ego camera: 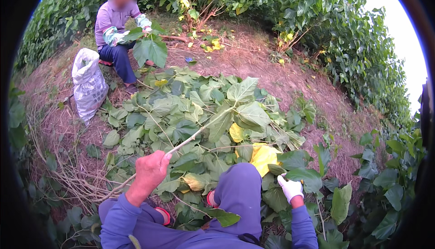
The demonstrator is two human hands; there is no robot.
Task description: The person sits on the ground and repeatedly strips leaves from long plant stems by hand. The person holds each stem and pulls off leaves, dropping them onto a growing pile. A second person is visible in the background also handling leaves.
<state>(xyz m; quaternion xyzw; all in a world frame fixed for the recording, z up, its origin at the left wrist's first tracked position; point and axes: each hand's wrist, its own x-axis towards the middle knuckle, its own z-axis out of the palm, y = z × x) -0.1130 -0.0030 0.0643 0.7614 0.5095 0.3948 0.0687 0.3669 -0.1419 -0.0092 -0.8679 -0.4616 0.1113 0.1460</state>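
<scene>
My bare left hand [148, 173] grips a long leafy branch [193, 135], its stripped lower stem running down to the left. Broad green leaves [251, 115] remain at its upper end, over a wide heap of cut leafy branches [163, 113]. My right hand [290, 188], in a white glove, is off to the right of my knee, its fingers closed around something small among green leaves; a leaf stem or a small tool, I cannot tell which. A large yellow leaf [265, 157] lies just above it.
Another person [117, 31] sits at the upper left, holding a leafy branch. Beside them stands a white woven sack [90, 89] bearing writing. Bare stems [78, 184] lie in a pile at the left. Leafy bushes [299, 8] line the bare ground; more foliage [390, 181] is at the right.
</scene>
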